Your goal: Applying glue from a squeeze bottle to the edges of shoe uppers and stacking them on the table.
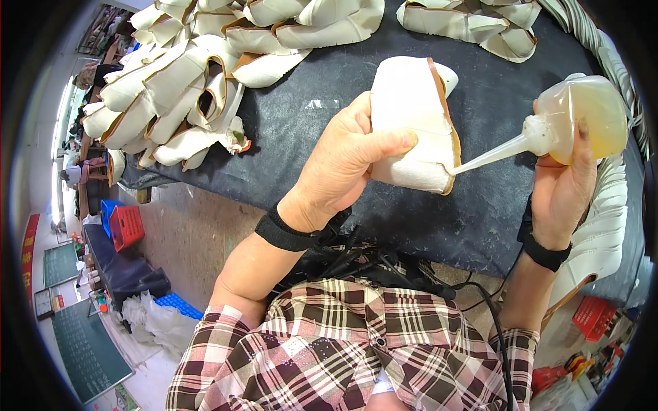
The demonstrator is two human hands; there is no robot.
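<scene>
In my left hand (336, 157) is a curved white leather piece (408, 103) with a brown edge, which looks like a shoe upper. My thumb presses on its near face, and the other fingers are hidden behind it. My right hand (565, 188) grips a clear squeeze bottle (603, 113) of yellowish liquid, tilted so its long pointed nozzle (497, 152) aims left and down. The nozzle's tip touches the brown edge at the lower right corner of the leather piece.
A dark-covered table (295, 144) lies beneath my hands. Piled at its far left are several similar white pieces (171, 89), with more white pieces (459, 24) at the back. A long stacked row (600, 233) lines the right side. A black cable (490, 308) hangs near my right arm.
</scene>
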